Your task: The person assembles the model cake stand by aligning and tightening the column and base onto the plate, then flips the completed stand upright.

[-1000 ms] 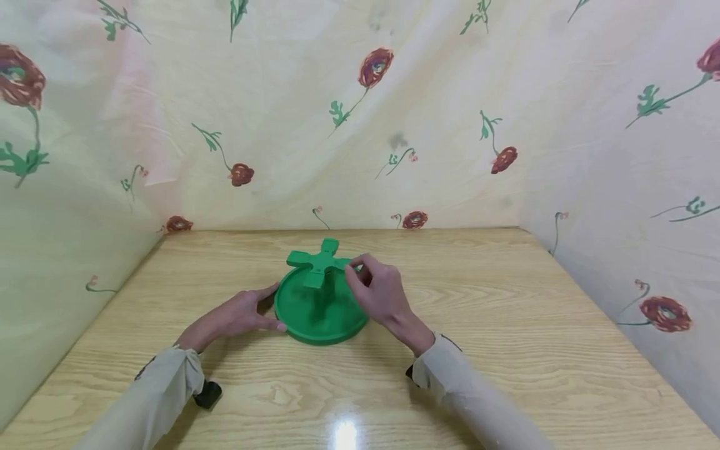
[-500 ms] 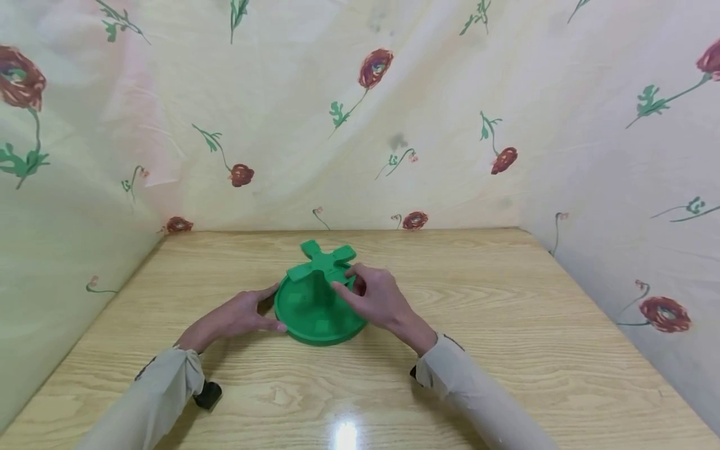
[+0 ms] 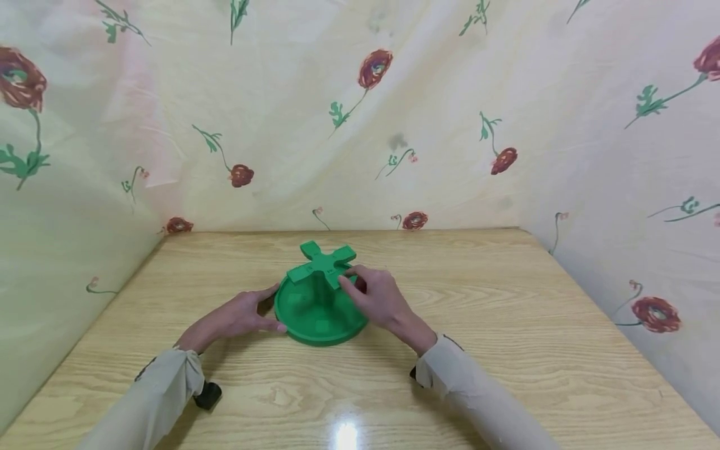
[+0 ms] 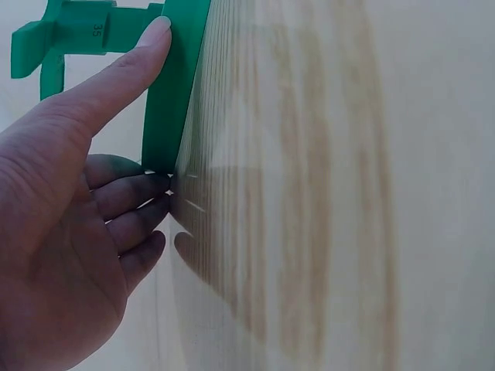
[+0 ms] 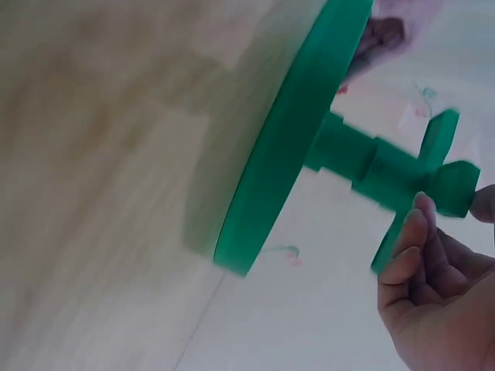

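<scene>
A green round base (image 3: 315,322) with a raised rim lies flat on the wooden table. From its middle rises a green post (image 5: 363,158), topped by a green four-armed cross-shaped handle (image 3: 322,262). My left hand (image 3: 242,314) grips the left side of the base, with the thumb on the rim near me and the fingers farther round. In the left wrist view, a small "35" marks the post. My right hand (image 3: 382,300) pinches the near right arm of the cross between thumb and fingers. The right fingertips are partly hidden in the head view.
The wooden tabletop (image 3: 506,312) stretches around the base on all sides. Pale cloth (image 3: 315,75) printed with red flowers hangs at the back, left and right. A black wrist device (image 3: 208,395) sits under my left sleeve.
The cross has turned on its post, its right arm swinging towards me with my right hand. Over the last half second it has hardly moved; my right thumb has shifted slightly. My left hand stays put.
</scene>
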A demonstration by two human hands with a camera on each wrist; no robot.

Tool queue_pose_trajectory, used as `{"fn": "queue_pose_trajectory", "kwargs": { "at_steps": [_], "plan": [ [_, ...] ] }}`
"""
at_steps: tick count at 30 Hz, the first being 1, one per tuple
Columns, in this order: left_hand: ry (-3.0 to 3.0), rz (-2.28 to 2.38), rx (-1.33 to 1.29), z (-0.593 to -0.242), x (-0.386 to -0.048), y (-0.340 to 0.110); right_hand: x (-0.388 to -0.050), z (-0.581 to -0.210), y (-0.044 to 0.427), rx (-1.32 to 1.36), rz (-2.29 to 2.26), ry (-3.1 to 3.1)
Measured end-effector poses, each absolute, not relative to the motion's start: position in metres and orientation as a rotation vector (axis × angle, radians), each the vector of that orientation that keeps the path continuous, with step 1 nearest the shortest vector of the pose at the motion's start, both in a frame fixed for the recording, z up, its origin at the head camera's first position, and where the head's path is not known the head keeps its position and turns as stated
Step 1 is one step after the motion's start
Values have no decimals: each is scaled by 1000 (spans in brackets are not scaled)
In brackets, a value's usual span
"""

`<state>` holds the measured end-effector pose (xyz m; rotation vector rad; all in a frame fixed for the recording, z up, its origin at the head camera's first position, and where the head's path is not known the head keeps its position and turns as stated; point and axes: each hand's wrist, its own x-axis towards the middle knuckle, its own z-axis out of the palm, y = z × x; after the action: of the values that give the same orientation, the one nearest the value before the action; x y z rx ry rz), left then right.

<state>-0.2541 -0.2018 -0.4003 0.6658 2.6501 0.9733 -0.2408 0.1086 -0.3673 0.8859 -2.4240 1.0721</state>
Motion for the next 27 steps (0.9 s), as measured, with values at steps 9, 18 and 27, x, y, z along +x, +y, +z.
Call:
{"fn": "queue_pose_trajectory", "kwargs": {
  "at_steps": [9,18,27],
  "plan": [
    [2652,970,666,-399,-254,-204,-232,-367,102,978,1036,-2225],
    [2652,959,655,-399,-253,-203,-241,-367,110,813,1099,-2451],
    [2630,981,628,-400,-253,-204,-233,-367,109,929,955,-2262]
  ]
}}
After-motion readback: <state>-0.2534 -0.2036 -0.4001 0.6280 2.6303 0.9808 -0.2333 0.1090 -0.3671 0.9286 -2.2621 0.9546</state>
